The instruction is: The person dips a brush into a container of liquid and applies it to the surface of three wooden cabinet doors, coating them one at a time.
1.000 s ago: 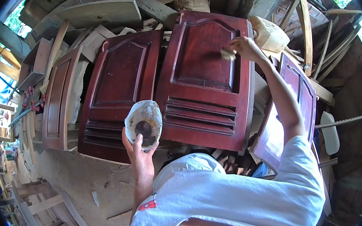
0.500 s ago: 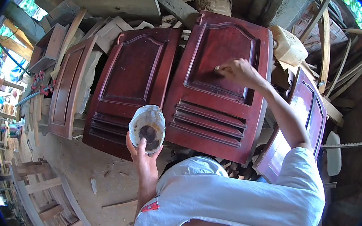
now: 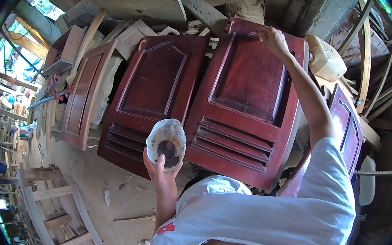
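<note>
My left hand (image 3: 162, 174) grips a white cut-down plastic container (image 3: 174, 134), its thumb over the rim. Dark liquid lies in the bottom, and brown stains mark the inner wall. My right hand (image 3: 274, 40) is closed at the upper part of the right dark red wooden door panel (image 3: 246, 74), near its arched moulding. Something small sits in those fingers, too indistinct to name. A second dark red door panel (image 3: 151, 81) leans alongside on the left. Both panels have slats in their lower part.
A brown panel (image 3: 89, 93) leans at the left, and a glossy reddish panel (image 3: 343, 116) at the right. Beside a concrete post (image 3: 331, 0) sits a yellowed plastic jug (image 3: 325, 58). A wooden frame (image 3: 55, 218) stands at lower left.
My right hand has moved up the right panel, from the middle of its field to near the top moulding. My left hand still holds the container; the whole view has shifted slightly.
</note>
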A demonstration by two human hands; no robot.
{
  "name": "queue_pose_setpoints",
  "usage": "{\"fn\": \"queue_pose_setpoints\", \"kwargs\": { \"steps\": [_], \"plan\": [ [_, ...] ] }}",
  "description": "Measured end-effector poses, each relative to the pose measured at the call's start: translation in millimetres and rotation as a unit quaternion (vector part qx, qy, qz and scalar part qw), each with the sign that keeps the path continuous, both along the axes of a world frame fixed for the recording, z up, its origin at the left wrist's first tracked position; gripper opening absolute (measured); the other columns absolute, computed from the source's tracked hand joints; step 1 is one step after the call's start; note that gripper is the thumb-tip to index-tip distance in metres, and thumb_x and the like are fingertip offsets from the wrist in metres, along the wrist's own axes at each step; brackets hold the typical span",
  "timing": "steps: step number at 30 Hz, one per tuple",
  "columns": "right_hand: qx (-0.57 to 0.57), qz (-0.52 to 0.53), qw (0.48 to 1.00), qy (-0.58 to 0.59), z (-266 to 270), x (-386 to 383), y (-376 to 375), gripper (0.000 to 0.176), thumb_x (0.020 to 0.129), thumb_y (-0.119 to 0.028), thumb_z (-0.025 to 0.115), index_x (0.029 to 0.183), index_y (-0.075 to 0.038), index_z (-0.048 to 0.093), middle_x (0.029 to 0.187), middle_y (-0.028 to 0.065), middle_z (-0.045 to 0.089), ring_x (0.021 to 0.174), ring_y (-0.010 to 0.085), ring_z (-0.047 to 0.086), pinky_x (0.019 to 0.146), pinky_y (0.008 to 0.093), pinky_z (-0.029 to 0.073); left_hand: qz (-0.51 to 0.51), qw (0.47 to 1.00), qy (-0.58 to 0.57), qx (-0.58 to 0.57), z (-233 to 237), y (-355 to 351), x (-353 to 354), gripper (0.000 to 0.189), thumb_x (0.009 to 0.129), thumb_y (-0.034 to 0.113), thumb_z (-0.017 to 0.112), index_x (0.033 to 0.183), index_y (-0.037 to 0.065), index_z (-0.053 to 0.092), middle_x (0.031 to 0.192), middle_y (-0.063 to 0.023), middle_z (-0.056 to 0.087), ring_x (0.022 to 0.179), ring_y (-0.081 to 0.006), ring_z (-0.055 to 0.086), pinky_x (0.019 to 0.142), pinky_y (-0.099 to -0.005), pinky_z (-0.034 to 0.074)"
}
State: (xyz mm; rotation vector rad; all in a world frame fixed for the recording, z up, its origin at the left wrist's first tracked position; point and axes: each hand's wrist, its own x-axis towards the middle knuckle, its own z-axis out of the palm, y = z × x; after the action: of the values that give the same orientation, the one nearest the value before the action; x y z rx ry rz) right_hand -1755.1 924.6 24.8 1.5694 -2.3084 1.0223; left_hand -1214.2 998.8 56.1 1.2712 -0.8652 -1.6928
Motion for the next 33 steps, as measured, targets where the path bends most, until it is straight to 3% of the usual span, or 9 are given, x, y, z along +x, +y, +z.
{"fn": "queue_pose_setpoints", "kwargs": {
  "steps": [5, 10, 13, 16, 20, 22, 23, 26, 33],
  "plan": [
    [0.128, 0.081, 0.971, 0.187, -2.3, 77.3, 4.9, 0.023, 0.095, -0.027, 0.058, 0.099, -0.007, 0.069, 0.079, 0.0157, 0.070, 0.074, 0.0313, 0.071, 0.067, 0.0435, 0.059, 0.004, 1.000, -0.003, -0.001, -3.4, -2.4, 2.8, 0.063, 0.093, 0.034, 0.054, 0.149, 0.027, 0.025, 0.148, -0.0124, 0.032, 0.134, -0.0344, 0.041, 0.094, -0.0587, 0.049],
    [0.187, 0.244, 0.944, -0.118, 38.4, 159.5, 34.1, 0.024, 0.092, -0.020, 0.064, 0.104, -0.001, 0.072, 0.092, 0.0171, 0.074, 0.079, 0.0301, 0.073, 0.072, 0.0382, 0.060, -0.005, 1.000, 0.010, -0.006, -7.1, -6.4, -2.2, 0.063, 0.094, 0.033, 0.054, 0.150, 0.027, 0.025, 0.149, -0.0125, 0.031, 0.134, -0.0341, 0.041, 0.094, -0.0583, 0.049],
    [0.223, 0.269, 0.872, -0.342, 34.4, 147.1, 37.3, 0.027, 0.095, -0.020, 0.063, 0.108, 0.003, 0.070, 0.094, 0.0132, 0.074, 0.086, 0.0171, 0.072, 0.074, 0.0293, 0.061, -0.011, 0.999, 0.039, 0.009, -6.8, -10.2, -8.1, 0.072, 0.091, 0.026, 0.060, 0.153, 0.025, 0.022, 0.148, -0.0120, 0.033, 0.131, -0.0321, 0.044, 0.092, -0.0532, 0.050],
    [0.185, 0.217, 0.870, -0.403, 19.4, 93.6, 40.7, 0.028, 0.095, -0.018, 0.065, 0.109, 0.006, 0.069, 0.099, 0.0118, 0.072, 0.085, 0.0160, 0.071, 0.075, 0.0269, 0.062, -0.029, 0.998, 0.046, 0.011, -3.3, -11.9, -14.8, 0.073, 0.091, 0.026, 0.060, 0.153, 0.024, 0.021, 0.149, -0.0122, 0.033, 0.132, -0.0324, 0.043, 0.093, -0.0541, 0.050],
    [0.076, 0.048, 0.960, -0.264, 7.4, 1.1, 50.0, 0.024, 0.091, -0.021, 0.068, 0.103, 0.000, 0.073, 0.087, 0.0104, 0.074, 0.079, 0.0125, 0.071, 0.068, 0.0290, 0.058, -0.045, 0.999, 0.018, 0.004, -8.0, -12.9, -14.5, 0.063, 0.093, 0.031, 0.055, 0.150, 0.027, 0.026, 0.149, -0.0126, 0.031, 0.133, -0.0339, 0.043, 0.093, -0.0576, 0.051],
    [0.151, -0.015, 0.978, -0.144, 36.6, -7.2, 57.7, 0.025, 0.091, -0.022, 0.068, 0.104, -0.001, 0.072, 0.088, 0.0144, 0.074, 0.082, 0.0158, 0.072, 0.070, 0.0321, 0.057, -0.052, 0.998, 0.014, 0.012, -8.1, -13.4, -13.5, 0.063, 0.093, 0.032, 0.055, 0.150, 0.027, 0.026, 0.149, -0.0124, 0.031, 0.133, -0.0338, 0.043, 0.093, -0.0576, 0.051],
    [0.047, -0.020, 0.996, -0.079, 20.4, -18.2, 59.8, 0.025, 0.092, -0.021, 0.066, 0.107, -0.002, 0.072, 0.091, 0.0163, 0.074, 0.085, 0.0228, 0.073, 0.075, 0.0350, 0.056, -0.057, 0.998, 0.014, 0.014, -7.9, -13.4, -12.9, 0.063, 0.093, 0.032, 0.055, 0.149, 0.028, 0.026, 0.149, -0.0122, 0.031, 0.133, -0.0336, 0.043, 0.094, -0.0576, 0.051],
    [0.052, 0.008, 0.999, 0.000, 18.6, -9.6, 77.9, 0.024, 0.092, -0.017, 0.063, 0.111, -0.005, 0.071, 0.096, 0.0152, 0.074, 0.090, 0.0294, 0.072, 0.079, 0.0387, 0.056, -0.074, 0.997, 0.026, 0.027, -6.8, -14.4, -13.5, 0.068, 0.092, 0.032, 0.058, 0.151, 0.026, 0.024, 0.148, -0.0123, 0.032, 0.132, -0.0328, 0.043, 0.095, -0.0558, 0.050],
    [0.229, 0.141, 0.952, -0.146, 53.4, 100.2, 130.7, 0.026, 0.092, -0.021, 0.066, 0.110, -0.004, 0.071, 0.093, 0.0137, 0.075, 0.083, 0.0239, 0.074, 0.075, 0.0353, 0.058, -0.104, 0.993, 0.048, 0.035, -10.9, -17.8, -24.4, 0.061, 0.094, 0.031, 0.057, 0.147, 0.027, 0.028, 0.147, -0.0121, 0.034, 0.133, -0.0332, 0.042, 0.097, -0.0587, 0.049]
  ]
}}
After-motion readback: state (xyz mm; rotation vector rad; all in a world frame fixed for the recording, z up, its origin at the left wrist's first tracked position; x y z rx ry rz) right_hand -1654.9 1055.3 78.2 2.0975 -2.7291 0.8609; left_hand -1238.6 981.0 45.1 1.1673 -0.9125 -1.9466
